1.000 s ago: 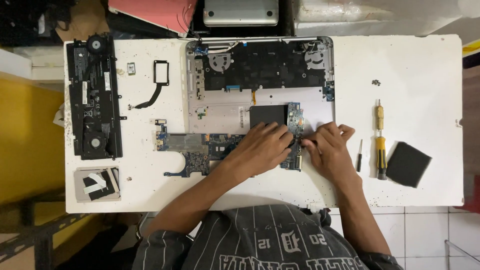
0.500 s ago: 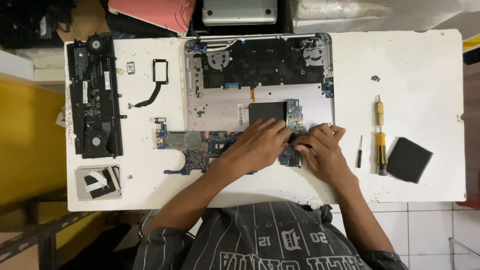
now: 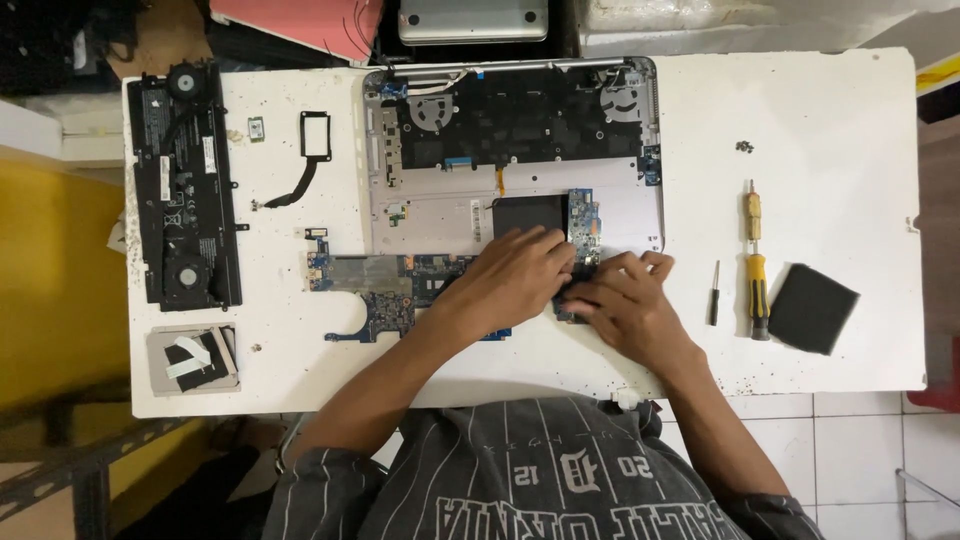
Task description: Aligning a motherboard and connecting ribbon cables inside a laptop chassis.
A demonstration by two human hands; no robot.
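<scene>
A blue laptop motherboard [image 3: 385, 285] lies on the white table [image 3: 830, 120] just in front of the opened laptop base [image 3: 520, 130]. My left hand [image 3: 518, 276] lies flat over the board's right half, fingers pointing right and pressing on it. Just to its right, my right hand [image 3: 628, 302] meets it, fingertips pinched on a dark part at the board's right end. That end of the board is hidden under both hands. A small blue daughterboard [image 3: 582, 220] stands in the base just above my fingers.
A black battery-and-fan assembly [image 3: 185, 185] lies at the table's left, a drive in a silver caddy [image 3: 193, 358] below it. A black bracket with cable [image 3: 313, 145] sits near the base. To the right lie a yellow-handled screwdriver [image 3: 756, 270], a thin small one [image 3: 714, 292], a black pad [image 3: 812, 308] and loose screws [image 3: 744, 146].
My right hand has slid left along the board until its fingers meet my left hand. The left hand has barely shifted.
</scene>
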